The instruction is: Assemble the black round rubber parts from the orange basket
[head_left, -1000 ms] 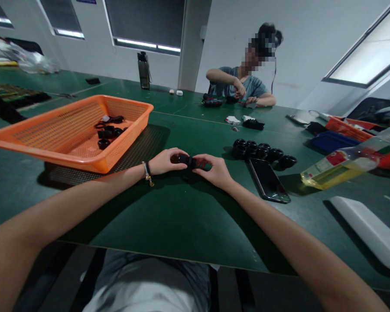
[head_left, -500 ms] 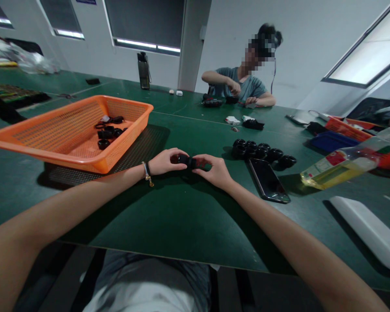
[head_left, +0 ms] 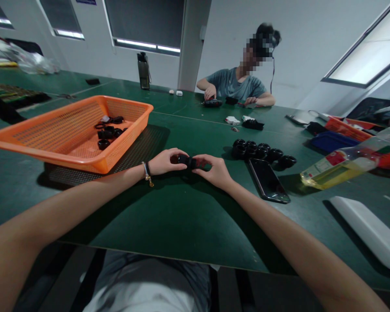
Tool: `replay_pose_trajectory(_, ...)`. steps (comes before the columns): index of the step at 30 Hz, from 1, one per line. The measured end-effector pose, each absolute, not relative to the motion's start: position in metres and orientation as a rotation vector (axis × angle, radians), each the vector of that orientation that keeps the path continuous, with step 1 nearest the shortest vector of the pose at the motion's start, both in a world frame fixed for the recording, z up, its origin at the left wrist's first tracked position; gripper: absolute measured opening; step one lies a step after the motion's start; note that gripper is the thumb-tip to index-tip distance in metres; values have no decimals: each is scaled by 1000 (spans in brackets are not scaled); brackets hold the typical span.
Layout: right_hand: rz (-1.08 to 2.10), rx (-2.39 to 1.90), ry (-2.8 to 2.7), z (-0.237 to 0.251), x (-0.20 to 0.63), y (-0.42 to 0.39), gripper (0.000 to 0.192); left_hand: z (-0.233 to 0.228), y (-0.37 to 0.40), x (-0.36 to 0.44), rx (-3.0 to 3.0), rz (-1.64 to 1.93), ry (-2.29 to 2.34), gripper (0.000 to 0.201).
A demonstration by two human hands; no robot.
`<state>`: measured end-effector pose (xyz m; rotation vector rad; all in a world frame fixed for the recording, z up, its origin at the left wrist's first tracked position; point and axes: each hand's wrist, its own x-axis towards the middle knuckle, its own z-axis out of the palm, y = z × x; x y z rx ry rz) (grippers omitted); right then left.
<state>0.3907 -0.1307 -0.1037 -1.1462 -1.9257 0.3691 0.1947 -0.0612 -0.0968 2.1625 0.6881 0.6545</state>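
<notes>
Head view, looking down the forearms. Both hands are meeting near the middle of the green table (head_left: 169,216) over one small black cylindrical part (head_left: 186,161). The left hand (head_left: 164,162) is closing on the part's left end, its fingers (head_left: 174,151) curling over the top. The right hand (head_left: 214,170) is pinching the right end, where a second dark piece seems to be joining the first, though the seam is too small to make out. The part's long axis is lying left to right, running from one palm to the other, so each hand is gripping one end and neither is nearer than the other. The part is sitting just above the table surface; whether it is touching cannot be told.

To the left, an orange basket (head_left: 52,143) is holding a few similar black parts (head_left: 108,130). To the right, a cluster of black rings (head_left: 263,152) is lying just beside a dark phone (head_left: 268,181), with a bottle of yellow liquid (head_left: 344,167) farther out. Across the table, another person (head_left: 235,84) is working with both hands on the surface.
</notes>
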Motion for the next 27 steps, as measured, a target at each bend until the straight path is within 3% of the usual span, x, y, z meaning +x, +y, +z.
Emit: replay_pose_trajectory(27,392,-1172,-1916,-103,390,-131,26,-99,-60,194,2146,667,706,39)
